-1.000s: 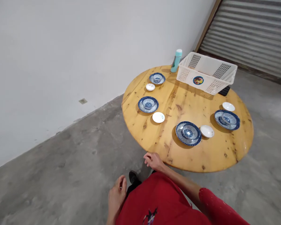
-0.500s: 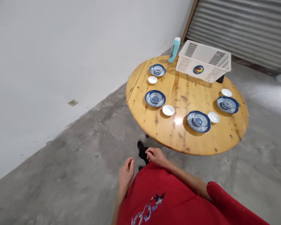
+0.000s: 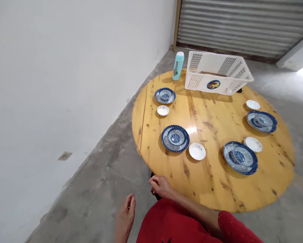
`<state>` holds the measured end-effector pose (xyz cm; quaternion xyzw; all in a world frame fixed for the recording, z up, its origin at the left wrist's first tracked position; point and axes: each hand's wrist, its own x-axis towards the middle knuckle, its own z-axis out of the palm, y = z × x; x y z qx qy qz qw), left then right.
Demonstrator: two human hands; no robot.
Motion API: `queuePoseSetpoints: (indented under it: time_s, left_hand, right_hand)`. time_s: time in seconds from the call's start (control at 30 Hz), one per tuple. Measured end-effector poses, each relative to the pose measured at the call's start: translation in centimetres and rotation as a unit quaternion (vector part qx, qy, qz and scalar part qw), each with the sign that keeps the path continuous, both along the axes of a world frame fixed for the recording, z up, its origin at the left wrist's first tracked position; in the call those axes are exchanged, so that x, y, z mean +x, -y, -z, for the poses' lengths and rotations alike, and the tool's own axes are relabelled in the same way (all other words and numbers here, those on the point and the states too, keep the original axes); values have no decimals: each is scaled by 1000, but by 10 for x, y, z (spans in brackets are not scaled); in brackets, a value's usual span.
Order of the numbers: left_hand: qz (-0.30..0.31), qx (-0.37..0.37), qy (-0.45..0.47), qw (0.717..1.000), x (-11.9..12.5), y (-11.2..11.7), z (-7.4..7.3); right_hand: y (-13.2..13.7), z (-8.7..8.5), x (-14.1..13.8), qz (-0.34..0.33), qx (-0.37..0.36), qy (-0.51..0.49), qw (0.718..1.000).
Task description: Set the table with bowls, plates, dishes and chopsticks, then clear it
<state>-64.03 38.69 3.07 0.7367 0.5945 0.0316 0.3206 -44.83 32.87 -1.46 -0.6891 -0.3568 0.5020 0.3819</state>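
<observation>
My left hand hangs over the floor at the lower middle, its fingers loosely curled and apart from the thumb, with nothing in it. Close to the near edge of the round wooden table, my right hand is also empty, fingers half bent. The nearest dishes are a blue-patterned plate bearing a patterned bowl, and a small white bowl beside it. Another blue plate with a glassy-looking bowl lies to the right, a white bowl behind it.
At the table's back stand a white plastic basket and a light-blue bottle. More blue plates sit at back left and far right, each near a white bowl. A white wall rises on the left; a roller shutter is behind.
The table now appears larger and nearer, and the view has turned a little. My right hand has come close to the table's edge. Both hands stay empty.
</observation>
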Motion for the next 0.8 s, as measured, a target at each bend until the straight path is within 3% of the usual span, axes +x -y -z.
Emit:
queuePoseSetpoints:
  time_s: [0.17,0.33,0.57,0.67,0.8]
  left_hand:
    - [40,-14,61,997,49,-93,-6]
    - [141,-72,176,972,126,-174,-24]
    - [215,-43,258,941,267,-297,-55]
    - [264,-35,253,930,336,-351,-61]
    - [326,7,175,929,422,-406,-56]
  right_hand:
    - [-53,-22,35,78,32,-1,996]
    - [-69,-43,72,210,64,7,976]
    - [-76,-56,90,437,78,-41,895]
    - [-99,-63,96,508,82,-49,856]
    - [-142,-74,102,569,85,-44,816]
